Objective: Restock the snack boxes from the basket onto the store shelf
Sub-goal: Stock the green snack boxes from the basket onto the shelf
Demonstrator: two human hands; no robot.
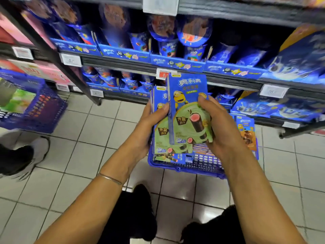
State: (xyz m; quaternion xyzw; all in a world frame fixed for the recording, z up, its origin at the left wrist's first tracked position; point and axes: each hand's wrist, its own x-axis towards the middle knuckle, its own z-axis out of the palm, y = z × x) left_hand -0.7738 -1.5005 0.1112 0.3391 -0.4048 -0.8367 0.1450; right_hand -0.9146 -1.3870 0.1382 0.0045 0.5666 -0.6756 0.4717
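Two green-and-blue snack boxes (188,110), upright and overlapping, held above the basket (184,169) toward its left edge, below the shelf (123,63) front edge. Clasped from the left by the left hand (147,131) and from the right by the right hand (221,131), fingers curled round. Probably light, stiff, glossy cardboard, easily dented; best taken by the long edges, never squeezed across the faces

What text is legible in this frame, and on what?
"奥利奥": top of the front snack box.
"外脆": dark badge on the front snack box and on the rear snack box; the badge's second line is unclear.
"6": red shelf tag; the rest is blurred.
Too blurred to read: other shelf tags, small print on boxes.
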